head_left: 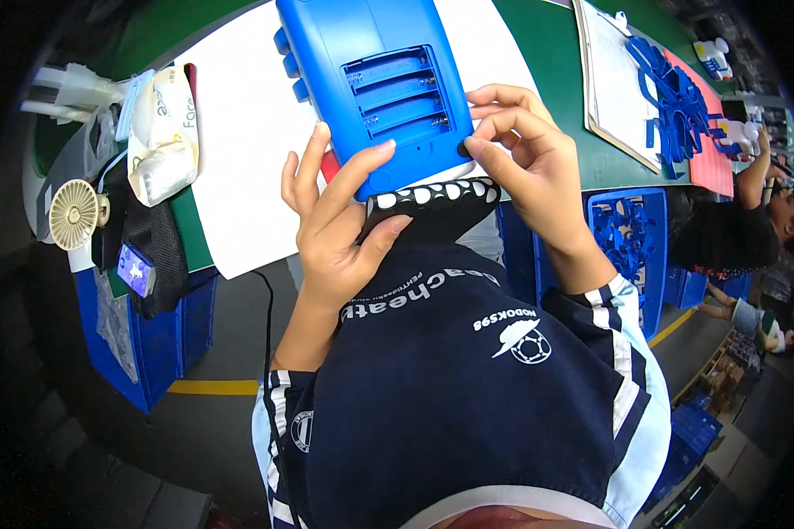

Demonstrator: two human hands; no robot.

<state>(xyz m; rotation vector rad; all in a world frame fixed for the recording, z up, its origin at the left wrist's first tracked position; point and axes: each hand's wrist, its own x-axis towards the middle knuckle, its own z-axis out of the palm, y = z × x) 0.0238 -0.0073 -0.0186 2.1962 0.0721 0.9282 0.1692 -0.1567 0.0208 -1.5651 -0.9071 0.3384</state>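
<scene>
A blue plastic toy housing (406, 132) lies back side up at the near edge of the table, its battery compartment uncovered, with metal springs and no batteries in the slots. My left hand (340, 216) grips its near left corner, fingertips on the blue back and thumb by a black part with white ovals (437, 194) along the near side. At the near right corner my right hand (529, 154) is closed, thumb and index finger on a small black round pad (465, 149). Whether the pad is stuck down cannot be seen. A bit of red shows beside the left fingers.
A white sheet (238, 132) covers part of the green table. A tissue pack (163, 141), small fan (72, 214) and purple-screened device (136, 269) are at left. Blue plastic parts (670, 97) lie at right, above a blue crate (626, 238) of similar parts. Another person (732, 229) sits beyond.
</scene>
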